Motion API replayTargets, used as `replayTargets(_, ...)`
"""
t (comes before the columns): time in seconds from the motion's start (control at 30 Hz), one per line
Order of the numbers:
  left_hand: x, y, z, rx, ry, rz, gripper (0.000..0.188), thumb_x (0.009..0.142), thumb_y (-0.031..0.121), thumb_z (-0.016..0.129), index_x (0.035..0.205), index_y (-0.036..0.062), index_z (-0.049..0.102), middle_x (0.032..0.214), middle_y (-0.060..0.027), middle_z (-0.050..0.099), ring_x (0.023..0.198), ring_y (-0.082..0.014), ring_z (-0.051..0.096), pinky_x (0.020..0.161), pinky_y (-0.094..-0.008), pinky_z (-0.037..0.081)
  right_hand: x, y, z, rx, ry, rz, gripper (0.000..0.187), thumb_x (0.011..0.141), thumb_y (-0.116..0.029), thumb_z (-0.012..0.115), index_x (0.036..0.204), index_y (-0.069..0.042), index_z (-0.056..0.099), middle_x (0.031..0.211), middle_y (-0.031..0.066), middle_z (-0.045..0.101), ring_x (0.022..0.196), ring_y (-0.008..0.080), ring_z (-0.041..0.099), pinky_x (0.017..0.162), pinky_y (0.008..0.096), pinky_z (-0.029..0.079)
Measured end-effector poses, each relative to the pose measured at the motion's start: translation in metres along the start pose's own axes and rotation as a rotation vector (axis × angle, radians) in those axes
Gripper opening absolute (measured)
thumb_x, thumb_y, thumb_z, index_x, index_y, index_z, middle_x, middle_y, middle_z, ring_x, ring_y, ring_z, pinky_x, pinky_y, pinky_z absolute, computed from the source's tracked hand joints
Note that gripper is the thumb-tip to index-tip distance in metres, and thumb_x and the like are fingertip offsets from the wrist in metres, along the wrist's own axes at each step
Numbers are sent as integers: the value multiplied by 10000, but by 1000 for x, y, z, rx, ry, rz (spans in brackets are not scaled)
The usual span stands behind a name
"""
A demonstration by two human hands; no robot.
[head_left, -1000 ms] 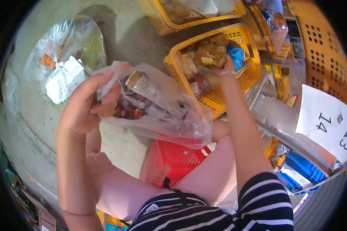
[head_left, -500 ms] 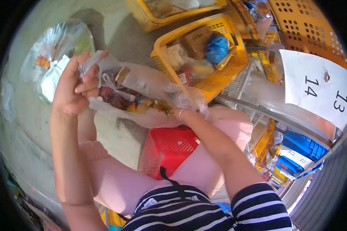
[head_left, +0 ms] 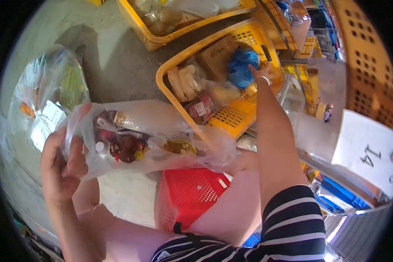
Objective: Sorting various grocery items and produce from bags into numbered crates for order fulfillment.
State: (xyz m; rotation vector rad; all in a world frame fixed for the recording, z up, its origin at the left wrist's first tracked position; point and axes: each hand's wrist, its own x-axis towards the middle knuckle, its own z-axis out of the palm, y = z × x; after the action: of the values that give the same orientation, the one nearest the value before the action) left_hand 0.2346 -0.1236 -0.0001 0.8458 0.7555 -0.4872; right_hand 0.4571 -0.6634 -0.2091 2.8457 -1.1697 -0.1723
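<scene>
My left hand (head_left: 65, 168) is closed on the rim of a large clear plastic bag (head_left: 161, 115), keeping its mouth spread above my lap. Inside that bag lie a dark reddish-brown item (head_left: 125, 148), a white-capped item and yellow packaging. At the far right, my right hand (head_left: 263, 73) reaches into a yellow basket (head_left: 179, 56) with its fingers apart. Its fingertips are at the edge of a blue mesh-like bundle (head_left: 242, 67); whether they press on it I cannot tell. Beside the bundle are a brown cardboard box (head_left: 216, 54), pale wrapped sticks (head_left: 185, 83) and a red packet (head_left: 201, 108) with a white label.
A tied clear bag of goods (head_left: 52, 94) rests on the floor at the left. A second yellow basket (head_left: 155, 40) stands at the back. Between my legs is a red perforated basket (head_left: 190, 196). Racks with a numbered paper sheet (head_left: 362, 146) line the right side.
My right hand has left the clear bag's right side and moved up and right into the yellow basket. My left hand has lowered, still gripping the bag's rim.
</scene>
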Motion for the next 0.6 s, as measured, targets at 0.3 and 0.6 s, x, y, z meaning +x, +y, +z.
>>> replayTargets(0.3,6,1,6,0,117,-9,428,935,380,420,1197,55,513,459,73,331,343,-18,229,366,-196,194,12,34,47,-55,-121,-443,478,765,-468,605,1005,-57,656,988,205,639,941,376,600,825,431,464)
replayTargets(0.6,4,-3,2,-26,-148,107,481,879,274,483,1281,11,455,613,44,433,397,-30,244,405,-200,200,-186,2,-156,225,-430,-1048,221,641,-226,658,750,-40,612,640,159,585,598,329,577,570,382,461)
